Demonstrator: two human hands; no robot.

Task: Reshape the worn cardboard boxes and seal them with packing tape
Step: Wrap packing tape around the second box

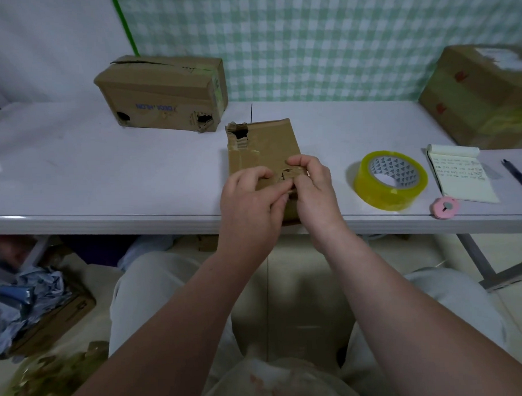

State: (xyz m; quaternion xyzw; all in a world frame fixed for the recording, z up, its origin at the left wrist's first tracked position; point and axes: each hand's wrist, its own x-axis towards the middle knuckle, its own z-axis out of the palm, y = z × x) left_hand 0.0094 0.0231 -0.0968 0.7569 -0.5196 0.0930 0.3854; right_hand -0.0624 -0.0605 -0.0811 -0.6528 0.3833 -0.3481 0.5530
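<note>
I hold the small box (264,150) at the near table (105,173) edge; my left hand (251,198) and right hand (311,190) both pinch its torn flap, probably to flatten it before taping. The tape roll (391,180) waits just right.

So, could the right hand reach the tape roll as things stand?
Probably yes: the tape roll lies just right of the right hand, with only bare table between them, though its fingers pinch the small box.
</note>
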